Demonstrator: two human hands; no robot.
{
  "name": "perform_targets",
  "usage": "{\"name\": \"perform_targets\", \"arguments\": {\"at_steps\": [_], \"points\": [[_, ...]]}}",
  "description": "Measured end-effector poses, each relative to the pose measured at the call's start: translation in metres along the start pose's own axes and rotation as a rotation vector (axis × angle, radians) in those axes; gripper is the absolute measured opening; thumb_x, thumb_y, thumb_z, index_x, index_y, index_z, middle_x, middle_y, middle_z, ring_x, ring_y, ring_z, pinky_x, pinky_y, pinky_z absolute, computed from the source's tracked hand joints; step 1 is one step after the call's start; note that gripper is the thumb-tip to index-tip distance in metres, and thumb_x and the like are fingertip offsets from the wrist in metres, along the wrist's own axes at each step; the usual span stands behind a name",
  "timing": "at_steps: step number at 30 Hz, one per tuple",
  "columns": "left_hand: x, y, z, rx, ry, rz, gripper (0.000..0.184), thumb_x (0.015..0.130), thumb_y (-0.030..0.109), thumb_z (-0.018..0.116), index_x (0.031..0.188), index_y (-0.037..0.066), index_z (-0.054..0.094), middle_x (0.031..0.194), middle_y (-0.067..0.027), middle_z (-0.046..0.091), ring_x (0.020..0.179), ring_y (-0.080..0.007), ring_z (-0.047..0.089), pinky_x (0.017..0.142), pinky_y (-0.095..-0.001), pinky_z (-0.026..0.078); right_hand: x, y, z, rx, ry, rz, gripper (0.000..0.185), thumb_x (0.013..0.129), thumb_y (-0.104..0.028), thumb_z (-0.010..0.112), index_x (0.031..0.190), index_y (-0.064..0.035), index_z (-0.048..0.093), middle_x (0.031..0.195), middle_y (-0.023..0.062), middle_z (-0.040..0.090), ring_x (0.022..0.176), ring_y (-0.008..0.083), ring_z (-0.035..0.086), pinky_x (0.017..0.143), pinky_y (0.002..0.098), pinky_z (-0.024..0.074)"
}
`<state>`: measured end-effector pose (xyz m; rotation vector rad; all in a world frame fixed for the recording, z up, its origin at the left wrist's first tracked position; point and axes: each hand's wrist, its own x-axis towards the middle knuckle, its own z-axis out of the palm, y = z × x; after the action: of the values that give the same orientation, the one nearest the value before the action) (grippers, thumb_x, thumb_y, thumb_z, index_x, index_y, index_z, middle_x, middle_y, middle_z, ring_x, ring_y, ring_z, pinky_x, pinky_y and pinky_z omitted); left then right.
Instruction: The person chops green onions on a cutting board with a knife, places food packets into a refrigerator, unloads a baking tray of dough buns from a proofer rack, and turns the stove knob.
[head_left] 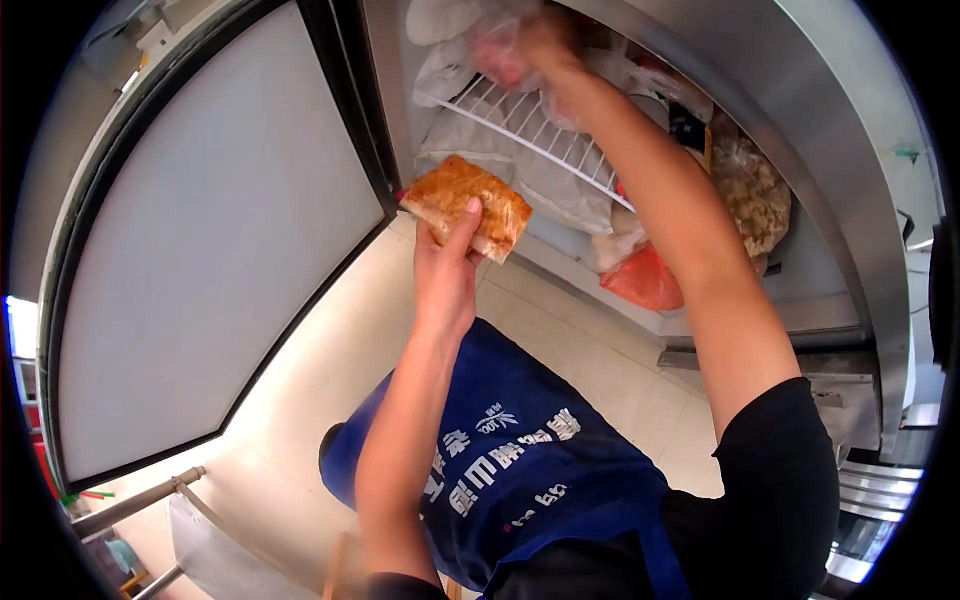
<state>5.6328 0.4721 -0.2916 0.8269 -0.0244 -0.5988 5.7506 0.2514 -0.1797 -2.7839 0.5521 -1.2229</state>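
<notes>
We count one flat orange-brown packet (465,190), one wire shelf (545,158) and one open door (210,220). Our left hand (448,265) pinches the packet, thumb on top, before the cabinet (815,285). Our right hand (548,45) is at a pinkish bag (495,58) above the shelf — blurred, so we cannot tell its grip.

Left: door (210,230) stands open. Far right: bag of beige pieces (752,195); orange-red bag (645,280) nearer, leftward. Near left: metal rail (140,502).
</notes>
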Motion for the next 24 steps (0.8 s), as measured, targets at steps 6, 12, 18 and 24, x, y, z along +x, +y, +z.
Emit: {"name": "perform_targets", "arguments": {"at_steps": [6,12,18,24], "points": [[0.055,0.036,0.02,0.278,-0.032,0.032,0.054,0.087,0.03,0.075,0.125,-0.001,0.051,0.112,-0.009,0.063,0.099,-0.0172,0.063,0.082,-0.0313,0.052,0.01,0.078,-0.025,0.047,-0.061,0.07,0.051,0.084,-0.027,0.07,0.122,0.0024,0.055,0.12,0.0247,0.057,0.11,0.0395,0.055,0.099,0.0443,0.04],[0.144,0.041,0.067,0.343,-0.029,0.216,0.05,0.083,0.023,0.078,0.117,-0.004,0.053,0.112,-0.0139,0.065,0.099,-0.0204,0.066,0.078,-0.0346,0.056,0.02,0.133,-0.021,0.05,-0.197,0.146,0.047,0.085,-0.025,0.069,0.122,0.002,0.057,0.119,0.0238,0.058,0.109,0.0384,0.056,0.098,0.0437,0.0415],[0.221,0.003,0.088,0.762,0.209,0.44,0.079,0.071,0.025,0.086,0.122,-0.012,0.039,0.114,-0.0261,0.06,0.098,-0.0368,0.065,0.077,-0.0411,0.055,0.023,0.139,-0.003,0.056,-0.29,0.149,0.044,0.087,-0.023,0.068,0.121,0.0016,0.058,0.118,0.0228,0.06,0.109,0.0372,0.058,0.097,0.0431,0.0431],[0.191,0.001,0.1,1.181,0.429,0.673,0.084,0.069,0.031,0.086,0.122,-0.01,0.036,0.114,-0.0277,0.052,0.105,-0.0461,0.053,0.086,-0.0462,0.047,0.031,0.134,0.009,0.016,-0.347,0.151,0.04,0.088,-0.021,0.067,0.12,0.0012,0.06,0.117,0.0218,0.062,0.108,0.0361,0.06,0.096,0.0425,0.0446]]}}
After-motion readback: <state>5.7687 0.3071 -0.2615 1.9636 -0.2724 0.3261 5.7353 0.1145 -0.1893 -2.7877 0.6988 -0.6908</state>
